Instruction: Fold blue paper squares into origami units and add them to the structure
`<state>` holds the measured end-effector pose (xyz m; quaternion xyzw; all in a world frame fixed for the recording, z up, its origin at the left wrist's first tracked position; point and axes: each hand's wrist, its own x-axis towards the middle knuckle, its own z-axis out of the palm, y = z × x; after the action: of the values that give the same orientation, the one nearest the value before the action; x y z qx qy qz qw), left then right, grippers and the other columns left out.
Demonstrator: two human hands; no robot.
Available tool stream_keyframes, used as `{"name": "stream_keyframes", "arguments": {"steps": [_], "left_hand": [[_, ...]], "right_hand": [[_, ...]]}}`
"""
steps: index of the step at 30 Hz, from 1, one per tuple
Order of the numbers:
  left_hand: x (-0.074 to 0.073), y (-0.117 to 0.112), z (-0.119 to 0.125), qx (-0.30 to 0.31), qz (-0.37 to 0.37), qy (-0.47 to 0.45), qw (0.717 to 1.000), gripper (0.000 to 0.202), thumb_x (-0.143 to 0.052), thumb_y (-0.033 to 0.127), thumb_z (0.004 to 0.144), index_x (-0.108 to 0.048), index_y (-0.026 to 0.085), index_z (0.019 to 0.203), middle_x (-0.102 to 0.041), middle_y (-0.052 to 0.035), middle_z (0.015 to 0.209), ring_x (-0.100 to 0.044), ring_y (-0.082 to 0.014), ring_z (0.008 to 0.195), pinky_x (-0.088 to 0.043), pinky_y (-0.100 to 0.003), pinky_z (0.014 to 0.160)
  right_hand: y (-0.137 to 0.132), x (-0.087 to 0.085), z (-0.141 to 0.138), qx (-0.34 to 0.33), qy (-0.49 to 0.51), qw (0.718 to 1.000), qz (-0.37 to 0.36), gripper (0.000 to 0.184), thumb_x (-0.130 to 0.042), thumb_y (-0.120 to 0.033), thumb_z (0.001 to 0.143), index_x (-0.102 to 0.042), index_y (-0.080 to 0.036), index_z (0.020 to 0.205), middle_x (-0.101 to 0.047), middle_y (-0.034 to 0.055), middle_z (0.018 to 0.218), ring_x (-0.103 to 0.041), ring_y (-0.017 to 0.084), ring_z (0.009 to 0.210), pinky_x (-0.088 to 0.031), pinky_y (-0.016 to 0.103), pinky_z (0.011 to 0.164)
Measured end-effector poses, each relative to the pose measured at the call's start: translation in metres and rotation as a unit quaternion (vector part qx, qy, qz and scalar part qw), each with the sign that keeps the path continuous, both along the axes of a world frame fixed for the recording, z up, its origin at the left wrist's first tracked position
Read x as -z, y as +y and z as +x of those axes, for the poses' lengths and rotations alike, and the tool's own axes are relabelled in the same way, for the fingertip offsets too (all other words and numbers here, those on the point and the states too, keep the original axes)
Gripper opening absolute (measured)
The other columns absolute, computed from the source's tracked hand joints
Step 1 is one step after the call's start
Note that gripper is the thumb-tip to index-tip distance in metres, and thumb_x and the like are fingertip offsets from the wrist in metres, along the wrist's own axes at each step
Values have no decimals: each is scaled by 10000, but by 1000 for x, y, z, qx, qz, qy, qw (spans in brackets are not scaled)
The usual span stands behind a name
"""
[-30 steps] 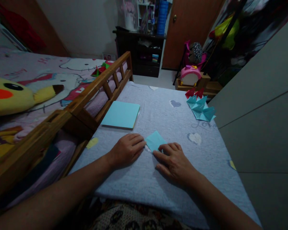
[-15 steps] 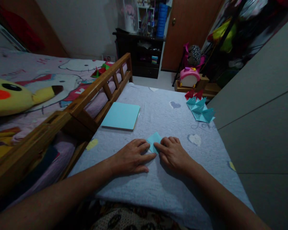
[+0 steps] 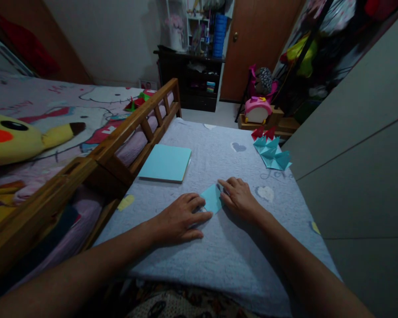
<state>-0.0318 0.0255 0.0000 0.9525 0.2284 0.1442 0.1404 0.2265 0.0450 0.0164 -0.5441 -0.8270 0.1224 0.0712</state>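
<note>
A small folded light-blue paper [image 3: 211, 198] lies on the grey-blue blanket [image 3: 219, 247] between my hands. My left hand [image 3: 181, 217] rests flat beside it, fingers stretched out, with the fingertips pressing the paper's near left edge. My right hand [image 3: 239, 197] lies over the paper's right side, its fingers bent down and pressing along the far edge. Neither hand lifts the paper.
A stack of light-blue paper sheets [image 3: 166, 163] lies to the far left, next to a wooden bed rail [image 3: 132, 128]. Several folded blue and red paper shapes [image 3: 271, 150] sit at the far right by a grey cabinet wall [image 3: 358, 145]. A yellow plush [image 3: 16, 137] lies on the bed.
My right hand has slid from the paper's near edge up to its far right edge. My left hand has stayed on the near left edge. The paper has shifted slightly.
</note>
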Motion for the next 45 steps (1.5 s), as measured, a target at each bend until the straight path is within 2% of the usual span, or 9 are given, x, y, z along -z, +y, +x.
{"name": "stream_keyframes", "arguments": {"steps": [3, 7, 16, 22, 25, 29, 37, 42, 45], "left_hand": [[1, 5, 3, -76, -64, -51, 994, 554, -650, 371, 916, -473, 240, 1424, -531, -133, 1314, -493, -293, 1189, -434, -453, 1033], [-3, 13, 17, -217, -76, -15, 973, 711, -754, 452, 807, -471, 134, 1377, -514, -180, 1330, -436, -353, 1264, -367, -522, 1101], [-9, 16, 43, -304, -147, 7, 941, 593, -851, 388, 651, -552, 183, 1120, -551, -120, 1207, -452, -356, 1209, -404, -500, 1018], [-13, 15, 42, -264, -253, -136, 921, 278, -731, 219, 723, -517, 215, 900, -602, -24, 939, -564, -240, 945, -450, -384, 871], [-16, 14, 41, -246, -346, -235, 874, 291, -686, 187, 753, -537, 217, 1001, -602, 12, 850, -587, -179, 807, -457, -309, 759], [-16, 15, 43, -254, -425, -358, 791, 434, -778, 238, 699, -580, 216, 1085, -611, 21, 833, -590, -156, 761, -455, -260, 682], [-15, 19, 45, -238, -538, -371, 718, 331, -834, 341, 677, -689, 143, 899, -636, 6, 694, -552, -109, 576, -410, -217, 541], [-10, 17, 48, -252, -561, -417, 669, 563, -864, 292, 634, -617, 185, 1129, -663, 25, 747, -538, -93, 532, -404, -204, 511], [-8, 16, 50, -229, -582, -416, 660, 409, -861, 316, 635, -659, 156, 952, -624, 29, 676, -486, -77, 515, -369, -197, 507]], "right_hand": [[-8, 3, 6, 35, 48, 998, -8, 435, -567, -291, 918, -568, -124, 1319, -598, 150, 1171, -521, 283, 1064, -381, 394, 918], [-18, 7, 4, 61, 33, 997, -13, 356, -689, -363, 830, -641, -158, 1117, -602, 132, 1102, -521, 290, 1017, -388, 392, 874], [-23, 15, -6, 86, 120, 989, -3, 191, -663, -253, 787, -620, -193, 964, -608, 111, 1083, -501, 294, 1025, -389, 411, 862], [-24, 10, -1, 68, 299, 950, -56, 113, -599, -216, 795, -551, -213, 898, -607, 25, 878, -544, 198, 838, -436, 337, 778], [-25, 7, -2, 77, 379, 918, -93, 43, -575, -227, 827, -547, -216, 857, -571, -22, 751, -528, 148, 684, -426, 283, 652], [-26, 7, -3, 81, 468, 879, -49, 36, -598, -242, 853, -572, -219, 861, -584, -15, 778, -558, 143, 688, -455, 278, 646], [-30, 9, -8, 93, 559, 824, 0, 161, -657, -251, 865, -546, -250, 982, -610, -23, 805, -602, 134, 653, -506, 267, 608], [-33, 12, -12, 92, 551, 829, 25, 152, -643, -219, 881, -564, -255, 1006, -617, -41, 757, -619, 125, 628, -505, 259, 604], [-33, 16, -12, 96, 556, 825, 10, 144, -637, -228, 887, -568, -248, 1012, -613, -36, 762, -627, 128, 633, -504, 257, 590]]}}
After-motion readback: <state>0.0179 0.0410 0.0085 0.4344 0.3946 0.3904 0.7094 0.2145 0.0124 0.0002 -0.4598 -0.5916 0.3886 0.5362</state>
